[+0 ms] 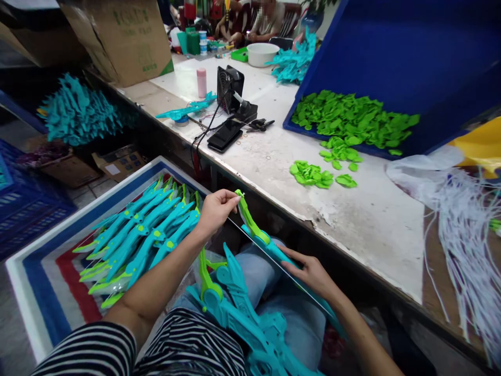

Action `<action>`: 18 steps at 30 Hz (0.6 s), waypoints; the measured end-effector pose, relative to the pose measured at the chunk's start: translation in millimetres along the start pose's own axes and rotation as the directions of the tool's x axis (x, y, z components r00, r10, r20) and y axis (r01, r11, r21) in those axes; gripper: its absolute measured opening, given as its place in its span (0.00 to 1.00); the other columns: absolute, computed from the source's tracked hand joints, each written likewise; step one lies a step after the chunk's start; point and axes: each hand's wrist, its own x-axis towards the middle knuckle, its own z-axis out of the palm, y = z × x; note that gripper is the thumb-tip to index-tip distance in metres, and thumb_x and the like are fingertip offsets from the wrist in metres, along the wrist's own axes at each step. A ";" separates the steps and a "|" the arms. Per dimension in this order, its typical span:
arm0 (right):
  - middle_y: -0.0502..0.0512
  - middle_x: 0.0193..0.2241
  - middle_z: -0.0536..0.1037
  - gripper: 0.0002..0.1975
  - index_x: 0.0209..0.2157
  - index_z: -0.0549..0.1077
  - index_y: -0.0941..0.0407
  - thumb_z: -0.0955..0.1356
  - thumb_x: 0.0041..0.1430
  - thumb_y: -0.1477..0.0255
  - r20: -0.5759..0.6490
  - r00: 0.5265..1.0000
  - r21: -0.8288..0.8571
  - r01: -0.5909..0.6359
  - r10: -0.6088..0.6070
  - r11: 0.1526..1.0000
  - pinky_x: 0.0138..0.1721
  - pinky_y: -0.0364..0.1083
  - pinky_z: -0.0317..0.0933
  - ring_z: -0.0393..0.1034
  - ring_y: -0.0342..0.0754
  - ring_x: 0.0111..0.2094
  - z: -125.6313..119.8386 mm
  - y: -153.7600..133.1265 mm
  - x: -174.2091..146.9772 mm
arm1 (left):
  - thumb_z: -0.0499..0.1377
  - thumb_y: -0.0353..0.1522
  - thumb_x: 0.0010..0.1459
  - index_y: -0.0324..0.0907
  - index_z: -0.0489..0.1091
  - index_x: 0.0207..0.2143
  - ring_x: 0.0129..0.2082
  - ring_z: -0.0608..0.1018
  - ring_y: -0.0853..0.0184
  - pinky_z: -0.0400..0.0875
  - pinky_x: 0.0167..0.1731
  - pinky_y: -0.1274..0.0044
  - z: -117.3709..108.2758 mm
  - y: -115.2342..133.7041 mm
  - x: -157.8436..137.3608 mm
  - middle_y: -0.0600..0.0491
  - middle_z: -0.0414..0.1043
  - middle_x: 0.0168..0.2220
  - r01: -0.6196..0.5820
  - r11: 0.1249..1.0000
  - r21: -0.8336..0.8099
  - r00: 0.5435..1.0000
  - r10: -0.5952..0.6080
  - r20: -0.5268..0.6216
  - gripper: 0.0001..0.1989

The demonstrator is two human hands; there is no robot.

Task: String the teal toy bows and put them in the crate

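Note:
A turquoise toy bow [276,251] with a green limb [250,219] lies slantwise over my lap. My right hand [311,271] is closed around its turquoise body. At the green tip, my left hand [219,206] pinches with thumb and fingers. A thin white string [250,238] runs from below my left hand along the bow, past my right hand. My fingers partly hide the string's end at the tip. More turquoise bow parts [235,308] with a green limb [211,292] rest on my lap, beneath the held bow.
Left of me, a striped tray [43,303] bears several strung bows [136,230]. The worktable [376,230] carries loose green pieces [311,174], a phone [225,136], and a small fan [230,89]. A blue bin [391,62] and white strings [462,250] are at right. People sit far back.

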 end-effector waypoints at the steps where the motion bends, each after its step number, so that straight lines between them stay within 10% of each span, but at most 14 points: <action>1: 0.52 0.46 0.78 0.24 0.52 0.74 0.54 0.67 0.53 0.62 -0.001 1.000 -0.010 -0.006 0.006 1.000 0.43 0.51 0.72 0.75 0.57 0.44 0.9 -0.6 -0.5 | 0.65 0.39 0.44 0.38 0.68 0.28 0.15 0.64 0.76 0.56 0.17 0.83 0.1 -0.7 1.0 0.59 0.67 0.15 0.007 1.000 -0.026 1.000 -0.007 0.007 0.15; 9: 0.58 0.41 0.80 0.25 0.43 0.78 0.52 0.63 0.55 0.50 -0.139 0.967 -0.331 0.156 -0.212 0.931 0.44 0.53 0.69 0.75 0.56 0.41 -2.1 -17.2 4.4 | 0.65 0.37 0.46 0.35 0.69 0.34 0.14 0.64 0.77 0.56 0.18 0.82 -1.1 -0.9 2.2 0.60 0.66 0.14 0.070 0.994 -0.079 0.995 -0.063 0.079 0.16; 14: 0.62 0.43 0.77 0.29 0.52 0.73 0.52 0.60 0.59 0.48 -0.268 0.802 -0.445 0.389 -0.534 0.807 0.44 0.50 0.67 0.73 0.50 0.43 -8.7 -82.6 70.5 | 0.65 0.36 0.49 0.35 0.71 0.38 0.19 0.68 0.76 0.62 0.23 0.82 -3.9 -4.0 -8.3 0.62 0.65 0.17 0.098 0.991 -0.093 0.991 -0.088 0.102 0.16; 18: 0.56 0.34 0.80 0.28 0.40 0.78 0.45 0.61 0.52 0.41 -0.199 0.828 -0.300 0.458 -0.524 0.837 0.35 0.46 0.68 0.74 0.44 0.33 9.0 -135.0 110.2 | 0.64 0.38 0.52 0.33 0.71 0.42 0.20 0.67 0.76 0.61 0.24 0.83 -11.5 -3.6 -19.4 0.61 0.64 0.19 0.171 0.982 -0.075 0.982 -0.163 0.098 0.19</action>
